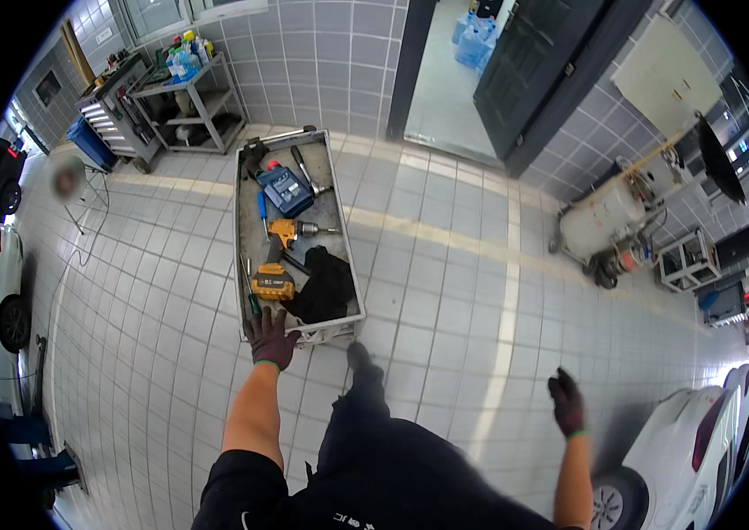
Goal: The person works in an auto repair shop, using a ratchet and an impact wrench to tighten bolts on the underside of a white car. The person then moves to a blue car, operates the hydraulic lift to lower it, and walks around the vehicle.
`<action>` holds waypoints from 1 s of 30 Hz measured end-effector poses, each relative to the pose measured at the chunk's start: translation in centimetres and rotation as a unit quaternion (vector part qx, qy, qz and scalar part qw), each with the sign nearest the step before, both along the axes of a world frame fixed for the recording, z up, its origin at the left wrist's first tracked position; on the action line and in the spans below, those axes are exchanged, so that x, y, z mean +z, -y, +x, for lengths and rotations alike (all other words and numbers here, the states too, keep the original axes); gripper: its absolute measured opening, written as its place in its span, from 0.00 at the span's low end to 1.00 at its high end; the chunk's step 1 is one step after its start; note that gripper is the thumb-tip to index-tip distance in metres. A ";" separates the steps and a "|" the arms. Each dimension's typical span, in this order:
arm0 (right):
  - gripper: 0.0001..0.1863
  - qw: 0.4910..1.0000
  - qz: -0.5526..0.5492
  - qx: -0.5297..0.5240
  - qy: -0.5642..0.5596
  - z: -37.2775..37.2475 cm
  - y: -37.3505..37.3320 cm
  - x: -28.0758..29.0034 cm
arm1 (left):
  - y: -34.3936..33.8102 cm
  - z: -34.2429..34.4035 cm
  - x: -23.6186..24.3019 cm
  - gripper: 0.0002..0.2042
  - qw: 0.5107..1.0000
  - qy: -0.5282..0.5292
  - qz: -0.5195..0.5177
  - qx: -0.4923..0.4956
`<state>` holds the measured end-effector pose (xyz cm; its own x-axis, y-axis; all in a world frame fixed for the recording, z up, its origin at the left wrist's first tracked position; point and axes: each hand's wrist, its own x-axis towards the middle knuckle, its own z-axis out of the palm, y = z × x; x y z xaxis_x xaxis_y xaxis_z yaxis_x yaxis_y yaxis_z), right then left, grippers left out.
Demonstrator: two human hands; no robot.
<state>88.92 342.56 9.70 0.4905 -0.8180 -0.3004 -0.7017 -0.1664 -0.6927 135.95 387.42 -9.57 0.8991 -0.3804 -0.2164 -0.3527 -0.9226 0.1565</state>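
Observation:
My left hand [270, 339], in a dark maroon glove, lies with spread fingers over the near rim of a grey tool cart [351, 256]. Just ahead of its fingertips is a green-handled screwdriver [254, 304]. A yellow-and-black cordless impact wrench [284, 237] lies in the cart's tray, its battery toward me. Beside it is a crumpled black cloth [325, 287]. Farther up are a blue boxy device [285, 191], a blue-handled tool [262, 208] and a ratchet [306, 168]. My right hand [569, 405], also gloved, hangs in the air away from the cart, fingers loosely bent; nothing shows in it.
Beyond the cart, a doorway with a dark door [529, 75] stands open. A shelf trolley [202, 106] with bottles and a drawer cabinet [118, 115] line the left wall. A wheeled tank machine [600, 221] stands right. White cars [679, 442] are parked on both sides.

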 end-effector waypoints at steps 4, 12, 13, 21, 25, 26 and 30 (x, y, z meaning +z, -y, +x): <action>0.23 0.888 -0.130 0.404 -0.176 -0.5 4.1 -13.3 | 6.3 11.2 0.0 0.38 0.998 -0.048 -0.035 0.038; 0.25 0.852 0.028 0.438 -0.287 -4.9 11.1 -26.2 | 22.3 30.6 0.4 0.39 0.996 -0.063 -0.029 0.050; 0.25 0.827 0.076 0.469 -0.300 -5.5 11.7 -26.8 | 23.0 32.5 -0.4 0.39 0.996 -0.072 -0.030 0.043; 0.35 0.915 -0.031 0.249 -0.314 28.2 33.5 -12.5 | 30.3 45.1 4.0 0.40 0.990 -0.010 0.026 0.141; 0.24 0.976 -0.036 0.100 -0.192 49.9 42.1 1.8 | 33.1 53.1 0.3 0.37 0.986 -0.021 0.001 0.163; 0.27 0.990 0.009 0.060 -0.129 53.8 43.5 4.0 | 35.2 55.2 0.4 0.37 0.986 -0.015 -0.014 0.166; 0.28 1.000 0.005 0.016 -0.011 64.3 48.2 3.4 | 40.8 62.7 1.9 0.37 0.985 -0.024 -0.049 0.165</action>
